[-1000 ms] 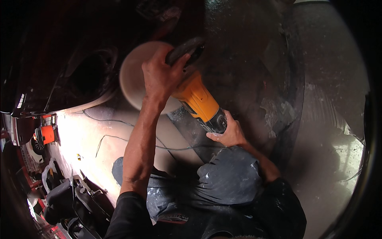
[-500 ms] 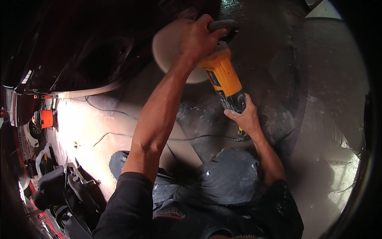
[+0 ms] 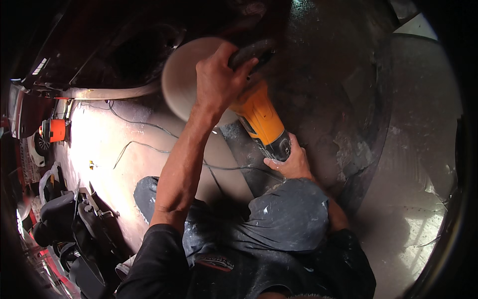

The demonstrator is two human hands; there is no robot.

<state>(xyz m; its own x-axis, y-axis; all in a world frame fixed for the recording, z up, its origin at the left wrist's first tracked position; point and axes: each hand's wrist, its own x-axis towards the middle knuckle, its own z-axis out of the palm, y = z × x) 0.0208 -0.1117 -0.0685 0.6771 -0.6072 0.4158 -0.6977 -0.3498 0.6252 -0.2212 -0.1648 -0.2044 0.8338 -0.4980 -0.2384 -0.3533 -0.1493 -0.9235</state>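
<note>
I hold a yellow-and-black rotary polisher [image 3: 263, 118] with both hands. My left hand [image 3: 218, 82] is wrapped round its black front loop handle [image 3: 255, 52]. Round the black rear end of the body closes my right hand [image 3: 293, 162], close above my right knee. The large, round, pale polishing pad [image 3: 180, 79] lies partly behind my left hand and forearm. Its surface looks smeared, as if spinning. Beside the pad is the dark, glossy car body [image 3: 117, 47]; whether they touch I cannot tell.
A thin black cable [image 3: 149, 124] winds over the floor [image 3: 114, 194] left of my legs. An orange-and-black device [image 3: 57, 130] stands at the far left under bright light. Dark car seats or similar parts [image 3: 64, 219] are heaped at lower left. My bent knees [image 3: 289, 214] are close below the polisher.
Both hands have drawn the polisher left and toward me. Its pad now shows farther left and lower, and my right hand has come nearer my knee. Both grips stay the same.
</note>
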